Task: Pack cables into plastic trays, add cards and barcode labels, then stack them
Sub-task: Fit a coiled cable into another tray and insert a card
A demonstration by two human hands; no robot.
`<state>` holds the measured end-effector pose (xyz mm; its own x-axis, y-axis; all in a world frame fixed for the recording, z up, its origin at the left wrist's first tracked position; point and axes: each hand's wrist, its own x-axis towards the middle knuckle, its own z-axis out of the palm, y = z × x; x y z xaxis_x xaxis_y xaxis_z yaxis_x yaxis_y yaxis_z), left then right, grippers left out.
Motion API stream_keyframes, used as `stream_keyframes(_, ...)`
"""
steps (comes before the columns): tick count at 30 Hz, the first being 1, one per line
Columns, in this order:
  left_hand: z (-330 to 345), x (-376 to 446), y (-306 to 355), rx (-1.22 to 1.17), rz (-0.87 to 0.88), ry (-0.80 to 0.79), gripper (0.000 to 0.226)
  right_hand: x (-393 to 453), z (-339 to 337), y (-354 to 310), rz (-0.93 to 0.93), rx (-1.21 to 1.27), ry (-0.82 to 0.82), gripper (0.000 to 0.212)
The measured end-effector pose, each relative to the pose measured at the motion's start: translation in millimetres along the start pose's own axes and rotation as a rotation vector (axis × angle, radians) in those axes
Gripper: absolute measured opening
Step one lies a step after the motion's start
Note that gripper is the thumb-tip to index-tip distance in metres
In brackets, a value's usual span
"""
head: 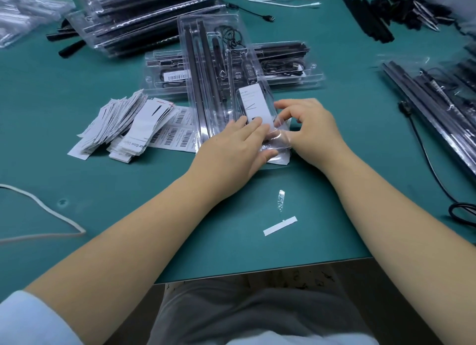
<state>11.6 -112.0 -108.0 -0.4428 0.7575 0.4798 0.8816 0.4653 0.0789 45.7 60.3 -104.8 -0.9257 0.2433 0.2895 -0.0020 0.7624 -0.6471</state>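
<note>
Clear plastic tray (219,69) lies lengthwise on the green bench (180,216), propped over a stack of packed trays (283,61). Left hand (239,149) flat, fingers straight, pressing tray's near end. Right hand (309,123), fingers curled, pinches the tray edge beside the white card (253,101). Barcode labels (177,133) just left.

The tray (206,69) is clear glossy plastic that catches the light, and the card (253,102) inside it is matt white paper. The table (154,216) has a smooth matt green mat. The loose cards (123,123) and barcode labels (177,133) are white printed paper. A strip (280,225) looks like plain matt paper, the scrap (281,199) shiny clear film
</note>
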Motion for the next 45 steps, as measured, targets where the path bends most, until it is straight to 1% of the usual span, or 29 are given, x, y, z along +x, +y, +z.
stream_keyframes(4, -2, -1, 0, -0.003, -0.05, -0.037, 0.053, 0, -1, 0, 0.051, 0.019, -0.031, 0.013)
stream_keyframes(6, -3, 0, 2, 0.043, -0.137, -0.13, 0.062, -1, -1, 0, 0.068, 0.046, -0.047, 0.017)
stream_keyframes(8, 0, 3, 0, 0.104, -0.222, -0.214, 0.078, -1, -1, -1, 0.071, 0.059, -0.042, 0.028)
stream_keyframes(10, 2, 6, -2, 0.169, -0.221, -0.243, 0.088, -2, -1, -1, 0.076, 0.085, -0.064, 0.034)
stream_keyframes(13, -1, 8, -7, 0.266, -0.164, -0.286, 0.091, -2, -4, -1, 0.079, 0.139, -0.132, 0.033)
stream_keyframes(15, -3, 6, -9, 0.274, -0.166, -0.305, 0.092, -1, -5, 0, 0.034, 0.13, -0.178, 0.03)
stream_keyframes(19, -4, 4, -10, 0.252, -0.158, -0.307, 0.093, 1, -5, 4, -0.079, 0.079, -0.236, 0.037)
stream_keyframes(20, -5, 3, -12, 0.243, -0.158, -0.302, 0.093, 1, -4, 3, -0.099, 0.062, -0.249, 0.035)
stream_keyframes(23, -11, 0, -18, 0.199, -0.15, -0.263, 0.094, 0, 0, 2, -0.143, -0.096, -0.276, 0.019)
stream_keyframes(26, -12, -1, -21, 0.174, -0.191, -0.263, 0.1, -4, 1, 1, -0.154, -0.25, -0.348, 0.018)
stream_keyframes(28, -9, 0, -22, 0.186, -0.196, -0.32, 0.103, -6, 0, -1, -0.169, -0.249, -0.342, 0.018)
stream_keyframes(30, -6, 1, -23, 0.159, -0.175, -0.365, 0.104, -6, -1, -4, -0.176, -0.185, -0.314, 0.024)
stream_keyframes(33, -9, 3, -28, 0.061, -0.161, -0.388, 0.104, -3, -1, -2, -0.155, -0.137, -0.334, 0.008)
stream_keyframes(35, -11, 3, -30, 0.001, -0.161, -0.368, 0.103, -4, 0, -1, -0.151, -0.121, -0.352, 0.03)
stream_keyframes(37, -14, 2, -30, -0.083, -0.17, -0.333, 0.101, -6, 3, -2, -0.168, -0.136, -0.338, 0.035)
stream_keyframes(40, -18, 0, -30, -0.224, -0.194, -0.286, 0.098, -5, 8, -1, -0.137, -0.238, -0.344, 0.047)
stream_keyframes(42, -18, 0, -30, -0.218, -0.192, -0.282, 0.094, -4, 9, -2, -0.115, -0.234, -0.337, 0.049)
stream_keyframes(45, -15, 1, -29, -0.138, -0.174, -0.292, 0.095, -6, 9, -5, -0.121, -0.185, -0.34, 0.038)
